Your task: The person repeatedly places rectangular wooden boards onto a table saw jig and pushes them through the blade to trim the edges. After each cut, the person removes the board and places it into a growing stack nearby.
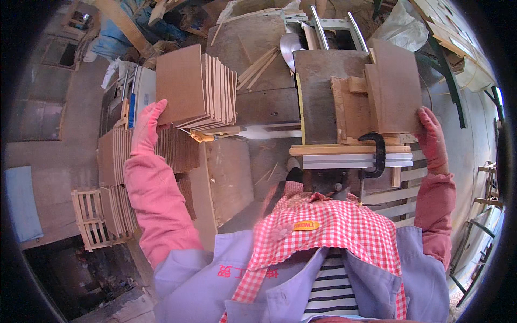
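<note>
Both my hands wear pink gloves. My left hand (149, 125) is closed at the left edge of a brown board (180, 83), the front one of a stack standing on edge on the bench. At the right, my right hand (432, 137) grips the lower right edge of another brown board (397, 86). That board stands tilted against a wooden jig (340, 107) on the saw's sliding table. A round saw blade (290, 52) rises left of the sliding table, between my hands. A black C-clamp (380, 154) holds the wooden fence (350, 149) in front.
More brown boards (116, 156) are stacked below my left hand, beside a slatted wooden crate (90, 219). Thin offcut strips (259, 67) lie left of the blade. Metal rails (320, 28) run behind it. A clear plastic bag (403, 30) lies at the far right.
</note>
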Demonstrator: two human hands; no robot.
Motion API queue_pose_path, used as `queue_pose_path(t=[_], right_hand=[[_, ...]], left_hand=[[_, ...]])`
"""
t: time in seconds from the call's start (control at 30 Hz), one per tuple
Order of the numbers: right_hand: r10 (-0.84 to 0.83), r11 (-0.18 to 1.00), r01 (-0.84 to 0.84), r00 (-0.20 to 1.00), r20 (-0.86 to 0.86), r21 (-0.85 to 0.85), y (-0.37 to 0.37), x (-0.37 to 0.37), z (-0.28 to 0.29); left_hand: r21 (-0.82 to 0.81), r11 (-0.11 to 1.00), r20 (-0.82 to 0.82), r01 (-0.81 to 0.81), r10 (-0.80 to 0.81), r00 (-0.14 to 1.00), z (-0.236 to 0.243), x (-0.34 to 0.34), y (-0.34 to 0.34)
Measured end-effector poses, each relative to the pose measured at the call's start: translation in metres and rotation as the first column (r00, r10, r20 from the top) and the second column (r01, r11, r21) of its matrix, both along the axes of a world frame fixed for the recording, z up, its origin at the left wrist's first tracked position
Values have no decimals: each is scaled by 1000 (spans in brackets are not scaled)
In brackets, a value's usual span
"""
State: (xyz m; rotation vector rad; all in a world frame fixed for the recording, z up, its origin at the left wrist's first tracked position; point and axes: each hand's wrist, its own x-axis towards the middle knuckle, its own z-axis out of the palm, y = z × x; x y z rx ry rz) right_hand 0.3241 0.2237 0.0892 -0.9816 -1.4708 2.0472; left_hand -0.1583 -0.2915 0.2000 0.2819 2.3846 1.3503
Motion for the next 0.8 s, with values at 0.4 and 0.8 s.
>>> queue_pose_path(t=[0.4,0.8], right_hand=[[168,984,-156,975,145,-92,-104,-79,-18],[314,947,-263,881,353,-186,-143,-161,-70]], left_hand=[[-93,984,-614,152,-177,769,-38,45,32],[324,923,550,208,-362,753,-243,165,165]])
